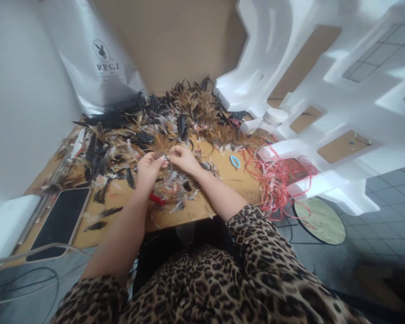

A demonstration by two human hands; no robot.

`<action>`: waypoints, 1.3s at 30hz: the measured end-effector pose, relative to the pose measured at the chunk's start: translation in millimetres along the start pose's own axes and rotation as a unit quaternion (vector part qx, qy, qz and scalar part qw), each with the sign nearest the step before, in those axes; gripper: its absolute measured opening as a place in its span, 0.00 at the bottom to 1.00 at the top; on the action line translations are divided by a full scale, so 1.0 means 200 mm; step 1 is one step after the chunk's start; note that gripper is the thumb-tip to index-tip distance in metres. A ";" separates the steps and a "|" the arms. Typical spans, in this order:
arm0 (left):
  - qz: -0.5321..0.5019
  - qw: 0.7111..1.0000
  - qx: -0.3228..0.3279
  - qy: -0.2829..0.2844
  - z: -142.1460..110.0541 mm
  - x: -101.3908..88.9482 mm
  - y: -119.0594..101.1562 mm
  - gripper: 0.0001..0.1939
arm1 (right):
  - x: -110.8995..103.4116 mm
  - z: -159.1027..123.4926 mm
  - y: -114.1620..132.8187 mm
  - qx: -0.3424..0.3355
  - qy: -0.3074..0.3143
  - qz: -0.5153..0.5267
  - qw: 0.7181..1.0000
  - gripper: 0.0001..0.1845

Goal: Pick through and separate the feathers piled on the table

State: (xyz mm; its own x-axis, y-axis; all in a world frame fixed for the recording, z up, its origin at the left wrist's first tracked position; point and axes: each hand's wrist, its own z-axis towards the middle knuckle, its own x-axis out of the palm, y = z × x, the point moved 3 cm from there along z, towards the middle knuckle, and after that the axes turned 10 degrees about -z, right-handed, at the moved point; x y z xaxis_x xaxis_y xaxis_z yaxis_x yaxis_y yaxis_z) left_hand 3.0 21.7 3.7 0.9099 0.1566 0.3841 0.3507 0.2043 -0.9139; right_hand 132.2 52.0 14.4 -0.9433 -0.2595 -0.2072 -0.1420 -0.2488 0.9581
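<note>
My left hand (pixel 150 167) and my right hand (pixel 182 158) meet over the front middle of the table. Both are closed in a pinch at the base of a brown feather bunch (pixel 163 144), whose tips fan out away from me. The quill ends between my fingertips are too small to make out clearly. Around and behind my hands lie many loose brown and black feathers (pixel 121 148). Just below my left hand is a red-handled tool (pixel 157 199), partly covered by feathers. Small feather scraps (pixel 175 186) lie under my wrists.
A phone (pixel 62 220) lies at the left on the table (pixel 202 213). To the right are a light blue ring (pixel 235 162), tangled red strings (pixel 276 180) and a white-lidded jar (pixel 273 118). White foam packaging (pixel 310 67) rises at the right; a silver bag (pixel 104 85) stands behind.
</note>
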 end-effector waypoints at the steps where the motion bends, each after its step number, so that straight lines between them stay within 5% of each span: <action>1: 0.012 1.000 0.003 0.005 0.00 0.00 0.00 0.10 | 0.00 0.00 0.00 -0.005 -0.001 0.001 1.000 0.14; 9: 0.009 1.000 -0.003 0.021 0.00 -0.01 0.01 0.11 | -0.01 0.00 -0.02 -0.034 0.009 0.048 0.998 0.18; 22: -0.120 0.990 -0.077 -0.021 0.00 -0.02 0.02 0.11 | 0.06 -0.01 -0.05 0.130 -0.017 0.289 0.948 0.22; 32: -0.037 0.999 -0.024 -0.031 0.00 -0.01 0.03 0.12 | 0.07 -0.01 -0.04 0.111 -0.028 0.240 0.964 0.21; 39: -0.116 0.990 -0.072 -0.036 0.01 -0.01 0.03 0.12 | 0.10 -0.03 -0.02 0.119 -0.056 0.278 0.952 0.20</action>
State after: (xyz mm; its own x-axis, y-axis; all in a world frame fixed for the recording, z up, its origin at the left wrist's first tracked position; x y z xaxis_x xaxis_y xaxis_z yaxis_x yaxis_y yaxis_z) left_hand 2.6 23.9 -1.4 0.7852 0.1912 0.5889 0.5807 0.1029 -0.8076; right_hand 116.0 42.0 4.8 -0.9165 -0.1851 0.3547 0.3372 0.1197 0.9338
